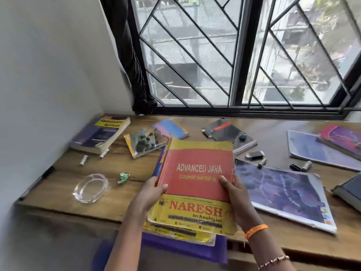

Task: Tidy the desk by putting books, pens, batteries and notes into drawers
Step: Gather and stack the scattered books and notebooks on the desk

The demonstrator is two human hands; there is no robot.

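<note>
I hold a stack of books above the desk's front edge; on top lies a red and yellow "Advanced Java" book (197, 173), with a purple book (185, 249) at the bottom. My left hand (151, 194) grips the stack's left edge, thumb on the cover. My right hand (237, 200) grips the right edge, thumb on top. On the desk lie a thick "Quantitative Aptitude" book (101, 133), two small notebooks (148, 142), a dark spiral notebook (228, 132), a large purple book (283, 192), more purple books (320, 145) at right, and batteries (84, 160), (262, 162), (306, 166).
A glass ashtray (90, 187) and a small green figure (123, 178) sit at the left on the wooden desk (117, 167). A white pen (104, 153) lies by the thick book. A dark device corner (349, 190) shows at far right. A barred window stands behind.
</note>
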